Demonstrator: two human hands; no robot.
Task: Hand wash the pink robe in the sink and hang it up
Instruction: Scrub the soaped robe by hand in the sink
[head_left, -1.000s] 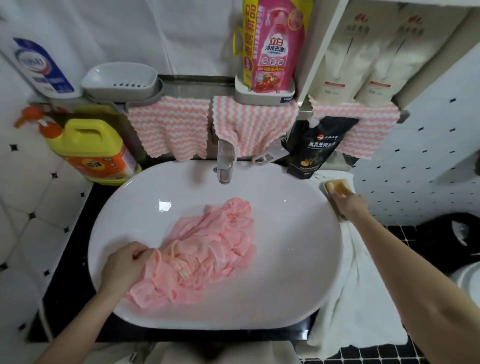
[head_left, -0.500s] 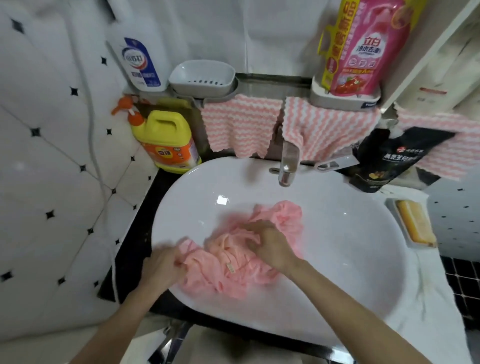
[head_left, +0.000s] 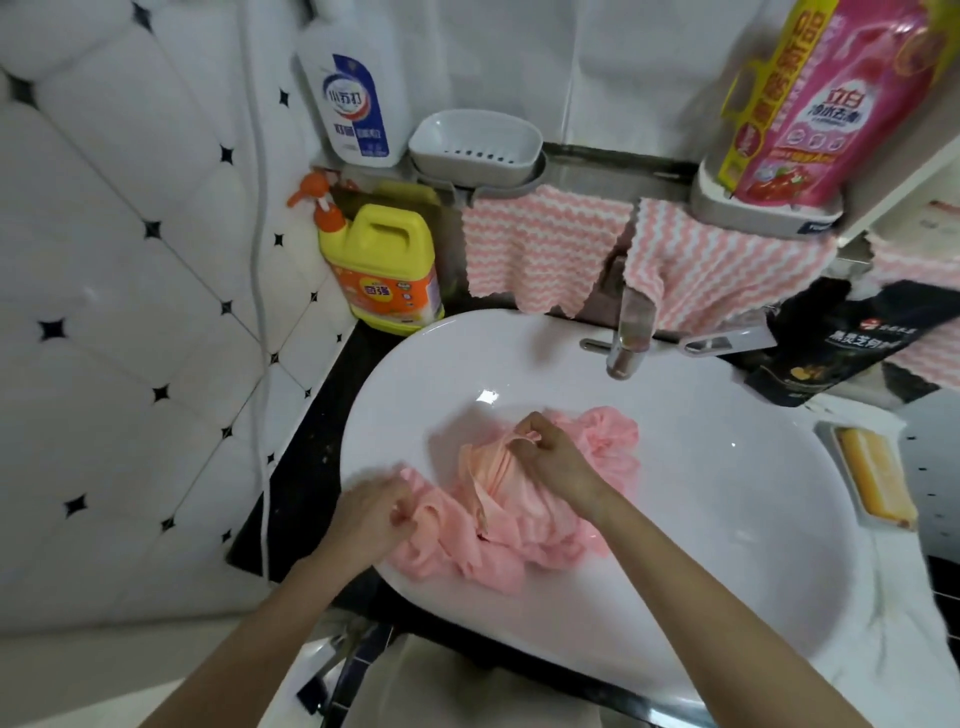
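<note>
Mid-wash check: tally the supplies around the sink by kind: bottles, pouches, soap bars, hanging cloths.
Bottles: 2 (white bottle, yellow pump bottle)
Pouches: 2 (pink refill pouch, black pouch)
Soap bars: 1 (yellow soap bar)
Striped cloths: 3 (left cloth, middle cloth, right cloth, partly hidden)
Total: 8

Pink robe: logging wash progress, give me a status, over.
Left hand grips pink robe at its left edge; right hand pinches a bunched fold on top. Robe crumpled in sink, not yet hung. Nothing blocking the hands.
</note>
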